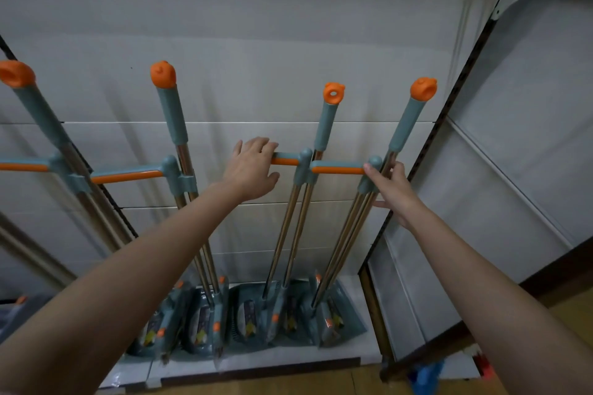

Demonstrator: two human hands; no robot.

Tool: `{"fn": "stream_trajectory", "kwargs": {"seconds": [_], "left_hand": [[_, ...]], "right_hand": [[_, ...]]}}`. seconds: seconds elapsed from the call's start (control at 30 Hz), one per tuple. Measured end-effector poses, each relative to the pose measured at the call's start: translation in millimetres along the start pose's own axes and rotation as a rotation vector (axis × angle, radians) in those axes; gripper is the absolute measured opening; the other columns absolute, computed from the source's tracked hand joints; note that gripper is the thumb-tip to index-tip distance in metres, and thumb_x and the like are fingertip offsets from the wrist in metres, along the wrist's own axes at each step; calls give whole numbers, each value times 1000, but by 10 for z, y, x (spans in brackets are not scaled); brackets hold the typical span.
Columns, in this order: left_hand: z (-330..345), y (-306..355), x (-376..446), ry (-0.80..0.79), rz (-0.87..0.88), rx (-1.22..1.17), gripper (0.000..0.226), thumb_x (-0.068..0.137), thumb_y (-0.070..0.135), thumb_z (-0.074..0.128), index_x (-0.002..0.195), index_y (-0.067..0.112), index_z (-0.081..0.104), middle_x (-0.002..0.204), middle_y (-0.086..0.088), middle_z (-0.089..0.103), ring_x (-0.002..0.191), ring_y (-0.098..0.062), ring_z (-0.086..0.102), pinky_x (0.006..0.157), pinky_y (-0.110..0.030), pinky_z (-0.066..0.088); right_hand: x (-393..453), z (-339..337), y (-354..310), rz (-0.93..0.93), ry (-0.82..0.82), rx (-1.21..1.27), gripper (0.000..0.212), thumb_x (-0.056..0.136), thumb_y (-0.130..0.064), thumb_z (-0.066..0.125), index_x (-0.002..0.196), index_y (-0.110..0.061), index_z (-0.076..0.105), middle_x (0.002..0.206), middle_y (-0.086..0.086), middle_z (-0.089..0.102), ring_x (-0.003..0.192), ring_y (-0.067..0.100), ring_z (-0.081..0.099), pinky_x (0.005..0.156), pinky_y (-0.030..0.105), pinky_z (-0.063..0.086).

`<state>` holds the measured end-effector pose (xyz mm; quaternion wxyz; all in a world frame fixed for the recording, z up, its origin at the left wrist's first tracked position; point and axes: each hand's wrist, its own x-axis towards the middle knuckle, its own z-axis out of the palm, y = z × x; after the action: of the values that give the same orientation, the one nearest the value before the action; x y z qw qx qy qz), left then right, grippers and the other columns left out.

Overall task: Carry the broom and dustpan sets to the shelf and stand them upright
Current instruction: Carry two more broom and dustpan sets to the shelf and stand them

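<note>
1. Head view: the left hand (253,170) sits near the centre of the frame, fingers curled over the end of an orange-and-teal crossbar handle (285,160), thumb spread below it; the grip looks loose, not a full clasp.
2. The right hand (393,191), at about 3 o'clock from the left hand, has its fingers partly open and laid against the metal poles of the rightmost broom and dustpan set (372,189), thumb tip at the teal joint.
3. The crossbar belongs to the neighbouring set (300,202), just left of the rightmost one.
4. Two more sets stand toward 9 o'clock: one (179,151) and another (41,125) at the frame edge.
5. All four stand upright against the white back panel (256,42), dustpans resting on the bottom shelf (288,357) at 6 o'clock.
</note>
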<state>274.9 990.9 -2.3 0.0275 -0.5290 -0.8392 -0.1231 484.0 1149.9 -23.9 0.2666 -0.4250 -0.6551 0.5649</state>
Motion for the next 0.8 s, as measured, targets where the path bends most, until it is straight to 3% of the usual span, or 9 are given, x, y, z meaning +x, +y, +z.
{"fn": "stream_trajectory", "kwargs": {"seconds": [0.1,0.23,0.43,0.57,0.6,0.67,0.73,0.8], "left_hand": [[16,-46,-30,-3,0,-30,62,87,33,55,140,15,30,148,-8,33,140,-26,24,118,-48,13],[26,-84,-53,-37,17,-16,65,86,34,56,141,16,26,150,-8,29,143,-27,15,118,-47,12],[-51,-56,-23,2,108,-42,65,85,34,56,141,16,26,151,-8,27,142,-26,18,118,-45,11],[-117,-16,0,26,185,-76,63,85,33,57,139,18,29,151,-8,27,142,-26,19,118,-45,12],[-124,-9,-4,26,203,-84,62,85,33,57,139,18,30,150,-8,27,141,-26,19,118,-45,13],[-126,2,-32,15,238,-105,61,85,33,57,138,17,31,150,-9,28,141,-26,19,118,-45,13],[-129,14,-69,32,265,-142,59,84,31,58,136,16,34,148,-11,29,140,-28,21,116,-46,17],[-136,50,-138,70,309,-173,55,82,28,59,131,15,40,143,-15,33,133,-32,29,109,-46,28]], "right_hand": [[-10,-12,37,8,32,-11,68,86,-42,61,138,-16,26,131,1,43,119,22,49,91,44,49],[-62,-22,13,4,46,-6,77,84,-43,63,145,-19,22,145,3,40,131,25,44,105,51,42],[-191,93,-70,-22,94,-43,61,88,-36,61,138,-17,33,119,-5,44,118,20,48,106,51,40],[-302,155,-134,-31,151,-52,55,87,-33,62,133,-15,38,116,-2,46,109,17,46,104,48,42],[-328,155,-140,-24,170,-56,60,86,-36,64,134,-14,36,119,-1,47,112,18,48,104,48,42],[-409,145,-113,10,196,-58,90,73,-57,68,142,-14,28,140,2,44,129,23,44,107,51,40],[-499,136,-98,18,188,-59,111,63,-69,68,149,-19,18,156,2,28,141,24,33,109,52,37],[-692,200,-154,29,233,2,92,81,-47,66,150,-14,15,152,1,28,140,24,32,108,48,40]]}}
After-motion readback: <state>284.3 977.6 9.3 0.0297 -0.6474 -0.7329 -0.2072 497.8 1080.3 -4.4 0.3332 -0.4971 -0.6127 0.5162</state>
